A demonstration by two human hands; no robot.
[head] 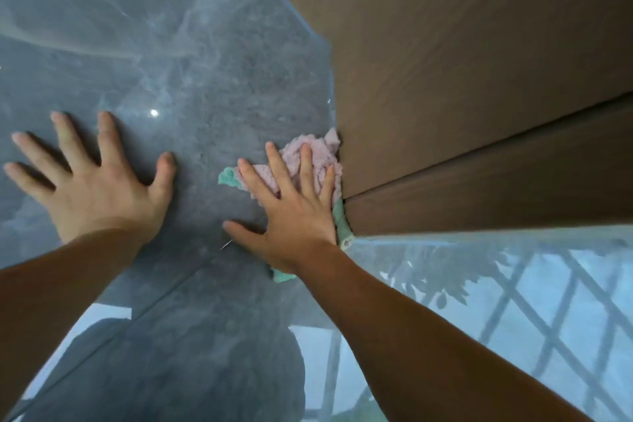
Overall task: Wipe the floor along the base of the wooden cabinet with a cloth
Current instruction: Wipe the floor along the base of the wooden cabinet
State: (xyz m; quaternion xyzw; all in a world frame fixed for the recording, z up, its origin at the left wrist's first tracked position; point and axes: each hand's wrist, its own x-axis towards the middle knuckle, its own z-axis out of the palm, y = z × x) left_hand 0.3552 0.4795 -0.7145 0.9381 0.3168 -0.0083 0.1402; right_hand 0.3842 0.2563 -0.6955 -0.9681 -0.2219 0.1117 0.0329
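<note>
A pink and green cloth [322,151] lies bunched on the glossy grey floor [191,86], pushed right against the base of the brown wooden cabinet [462,79]. My right hand [294,212] presses flat on top of the cloth, fingers spread, little finger close to the cabinet's edge. Green corners of the cloth stick out on both sides of the hand and under the wrist. My left hand [96,181] rests flat on the bare floor to the left, fingers splayed, holding nothing.
The cabinet fills the upper right, with a dark seam [479,154] between two panels. The polished floor mirrors a window grid and foliage [513,301] at lower right. A tile joint [164,298] runs diagonally below my hands.
</note>
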